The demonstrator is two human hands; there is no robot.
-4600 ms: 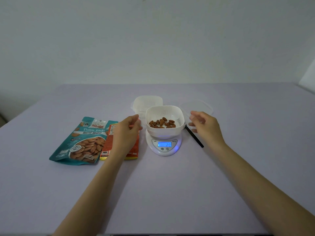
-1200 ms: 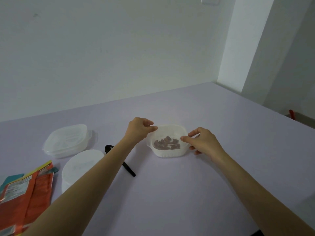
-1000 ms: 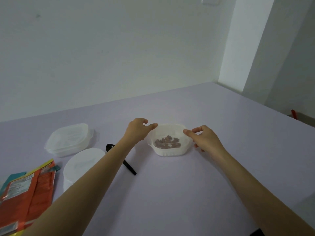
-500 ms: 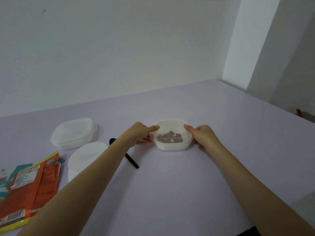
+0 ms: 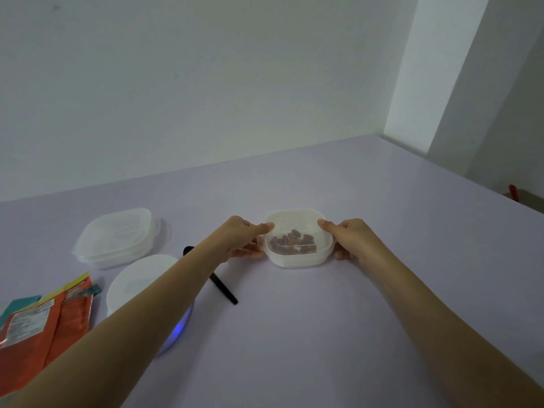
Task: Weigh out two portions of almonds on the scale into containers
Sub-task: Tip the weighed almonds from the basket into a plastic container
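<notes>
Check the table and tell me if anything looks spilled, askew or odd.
Nothing stands out. The almonds are all inside the container, which sits flat on the table between the left hand and right hand. No nuts lie loose. The black spoon lies beside the scale.

Table [image 5: 294, 334]: containers, scale, pouches, spoon

Both bare forearms reach forward and converge toward the middle of the view. The left hand [image 5: 240, 238] is palm-inward, thumb stretched out to the right on top, its fingers [image 5: 250, 254] curled underneath. The right hand [image 5: 350, 238] mirrors it, thumb pointing left, fingers tucked below. Each grip is part-closed, the two thumbs facing each other with a gap between them.
</notes>
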